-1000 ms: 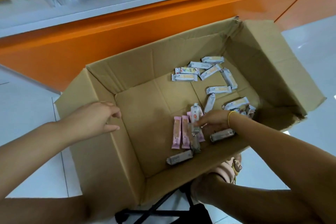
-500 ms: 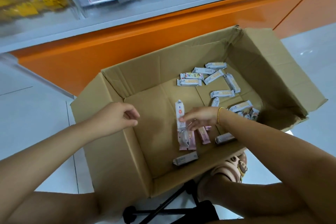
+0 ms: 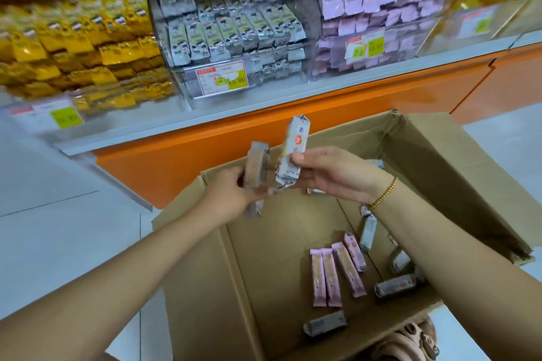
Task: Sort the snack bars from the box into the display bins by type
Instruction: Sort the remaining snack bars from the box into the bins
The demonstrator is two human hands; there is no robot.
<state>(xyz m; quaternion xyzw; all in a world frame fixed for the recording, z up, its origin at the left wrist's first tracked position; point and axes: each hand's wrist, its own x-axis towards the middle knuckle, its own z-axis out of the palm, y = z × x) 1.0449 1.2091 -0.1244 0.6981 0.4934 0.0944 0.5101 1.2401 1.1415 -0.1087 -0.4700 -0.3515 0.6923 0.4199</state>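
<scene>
Above the open cardboard box [image 3: 205,287], my right hand [image 3: 331,174] pinches a white snack bar [image 3: 291,152] upright. My left hand [image 3: 231,193] grips a brown-grey snack bar [image 3: 256,173] right beside it, the two hands nearly touching. On the box floor lie several pink bars [image 3: 334,269] and several grey bars [image 3: 325,323], some hidden under my right forearm. Behind stand clear display bins: a yellow-bar bin [image 3: 79,47] at left, a grey-white-bar bin [image 3: 231,29] in the middle, and a pink-bar bin [image 3: 378,6] at right.
The bins sit on a grey shelf [image 3: 264,97] over an orange base [image 3: 205,141]. Price tags [image 3: 223,77] hang on the bin fronts. The box's right flap [image 3: 457,179] stands open. A sandalled foot [image 3: 410,340] shows below the box, on white floor tiles [image 3: 58,228].
Both hands rose out of the box: the right lifted the white bar, and the left left the box edge and now grips a brown-grey bar. The view tilted up to the bins.
</scene>
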